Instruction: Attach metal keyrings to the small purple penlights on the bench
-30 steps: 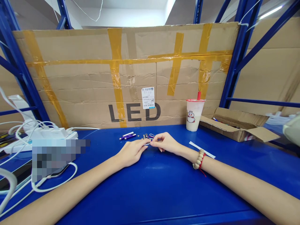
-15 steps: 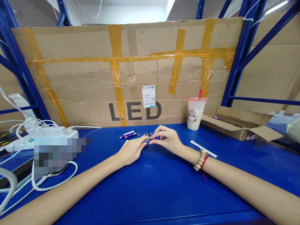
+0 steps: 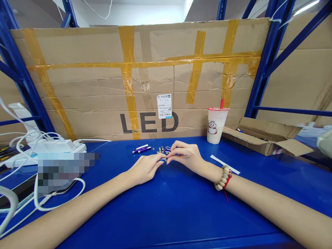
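Note:
My left hand (image 3: 145, 168) is closed in a pinch around a small blue tube with a silvery end (image 3: 163, 159), mostly hidden by the fingers. From the other side my right hand (image 3: 187, 155) has its thumb and forefinger pinched at that silvery end. Whether a separate piece is between these fingertips is too small to tell. Just beyond the hands lies a cluster of small silvery metal parts (image 3: 160, 150), and a short purple-blue piece among them. To their left, slim purple metal tubes (image 3: 144, 149) rest side by side on the blue table (image 3: 166, 207).
A lidded cup with a red straw (image 3: 217, 126) stands at the back right, beside an open cardboard box (image 3: 254, 138). A white strip (image 3: 225, 164) lies near my right wrist. White cables and a power strip (image 3: 59, 147) crowd the left. Taped cardboard (image 3: 90, 93) walls the back.
Both hands have drawn slightly nearer to me, off the cluster of small parts, which now shows more. The silvery end between the fingertips has come along.

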Motion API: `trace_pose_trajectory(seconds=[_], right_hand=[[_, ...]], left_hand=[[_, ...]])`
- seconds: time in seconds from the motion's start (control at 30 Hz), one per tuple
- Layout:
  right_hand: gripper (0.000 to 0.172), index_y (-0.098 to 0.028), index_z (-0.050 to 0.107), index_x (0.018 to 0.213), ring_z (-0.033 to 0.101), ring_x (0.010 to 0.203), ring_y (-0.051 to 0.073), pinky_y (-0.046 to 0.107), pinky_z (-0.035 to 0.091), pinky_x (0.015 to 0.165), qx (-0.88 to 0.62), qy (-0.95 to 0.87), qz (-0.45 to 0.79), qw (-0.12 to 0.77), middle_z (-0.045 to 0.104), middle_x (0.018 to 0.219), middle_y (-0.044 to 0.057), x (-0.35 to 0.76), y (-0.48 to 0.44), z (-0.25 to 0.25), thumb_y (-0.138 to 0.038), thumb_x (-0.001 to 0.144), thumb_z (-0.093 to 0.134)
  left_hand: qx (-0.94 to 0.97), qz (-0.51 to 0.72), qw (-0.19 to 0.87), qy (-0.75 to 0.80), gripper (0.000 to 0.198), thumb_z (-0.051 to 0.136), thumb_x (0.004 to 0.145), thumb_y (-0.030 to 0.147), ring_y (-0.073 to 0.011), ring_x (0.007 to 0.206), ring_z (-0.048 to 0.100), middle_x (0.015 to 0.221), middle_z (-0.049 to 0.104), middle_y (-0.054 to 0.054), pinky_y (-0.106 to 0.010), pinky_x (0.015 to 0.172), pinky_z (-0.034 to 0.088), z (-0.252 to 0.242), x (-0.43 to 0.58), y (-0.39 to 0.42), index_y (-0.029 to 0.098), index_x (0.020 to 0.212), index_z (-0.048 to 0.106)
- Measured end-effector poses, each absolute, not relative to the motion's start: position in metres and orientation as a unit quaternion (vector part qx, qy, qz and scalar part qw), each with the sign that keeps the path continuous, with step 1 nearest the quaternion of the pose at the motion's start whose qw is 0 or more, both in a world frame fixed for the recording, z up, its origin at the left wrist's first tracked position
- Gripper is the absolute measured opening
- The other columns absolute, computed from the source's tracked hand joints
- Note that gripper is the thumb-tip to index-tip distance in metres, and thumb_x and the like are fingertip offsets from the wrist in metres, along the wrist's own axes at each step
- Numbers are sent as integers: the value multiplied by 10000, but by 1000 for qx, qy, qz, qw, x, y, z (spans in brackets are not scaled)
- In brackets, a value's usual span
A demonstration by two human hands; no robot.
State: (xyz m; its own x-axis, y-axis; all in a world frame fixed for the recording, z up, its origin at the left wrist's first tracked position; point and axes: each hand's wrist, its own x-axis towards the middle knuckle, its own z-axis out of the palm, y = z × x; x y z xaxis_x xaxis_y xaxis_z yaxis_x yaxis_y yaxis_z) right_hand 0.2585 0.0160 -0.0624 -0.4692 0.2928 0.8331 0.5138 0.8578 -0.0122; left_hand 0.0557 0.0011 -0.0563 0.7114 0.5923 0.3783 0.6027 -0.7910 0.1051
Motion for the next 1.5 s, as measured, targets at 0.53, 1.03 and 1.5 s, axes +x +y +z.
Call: trace_pose_trajectory(seconds=[0.53,1.03,1.5], right_hand=[[252,-199,689,654,508,559,78,196,358,490,-339,-817,95,456,602,703,3,250,15,-64,-448,674,664],[434,-133,702,597,394,350,48,192,333,393,-379,-775,353,361,591,467,10,227,0,-66,-544,681,592],[525,-157,651,577,449,349,55,209,381,442,-458,-732,291,413,631,586,15,238,15,-70,-619,739,461]], left_hand=[[-915,-229,16,-331,151,347,885,267,-177,830,624,990,639,-38,-264,666,464,-57,55,0,200,961,460],[-914,-259,33,-311,295,368,802,119,-162,870,607,980,640,-29,-258,720,463,-59,57,3,213,1064,466],[-884,-279,33,-373,204,337,887,262,-173,905,597,1011,626,-29,-291,750,466,-60,61,2,214,1050,449]])
